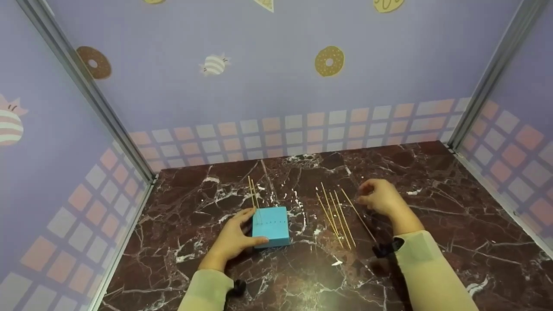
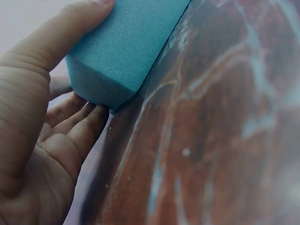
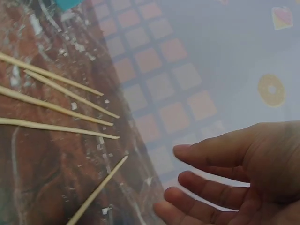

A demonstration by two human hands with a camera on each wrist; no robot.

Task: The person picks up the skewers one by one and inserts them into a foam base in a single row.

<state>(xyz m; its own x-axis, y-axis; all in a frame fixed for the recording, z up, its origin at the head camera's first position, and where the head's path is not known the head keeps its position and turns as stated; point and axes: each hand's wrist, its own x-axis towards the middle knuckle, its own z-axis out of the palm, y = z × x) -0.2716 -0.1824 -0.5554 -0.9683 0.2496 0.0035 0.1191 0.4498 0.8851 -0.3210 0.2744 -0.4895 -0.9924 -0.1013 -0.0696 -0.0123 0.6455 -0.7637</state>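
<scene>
A light blue foam block (image 1: 275,233) lies on the tabletop with a row of small dark holes across its top. Two thin bamboo skewers (image 1: 253,192) stand upright in it near its left side. My left hand (image 1: 231,239) grips the block, thumb on the near side and fingers around the left; the left wrist view shows the foam block (image 2: 126,47) between thumb and fingers. To the right lie several loose skewers (image 1: 342,219). My right hand (image 1: 382,198) hovers beside the rightmost skewer (image 1: 357,214); in the right wrist view its loosely bent fingers (image 3: 197,190) hold nothing.
The dark red marbled tabletop (image 1: 207,293) has white veins and small white flecks. Purple patterned walls (image 1: 268,95) enclose it at the back and both sides, with metal posts in the corners. Dark wrist devices (image 1: 384,249) show at both cuffs.
</scene>
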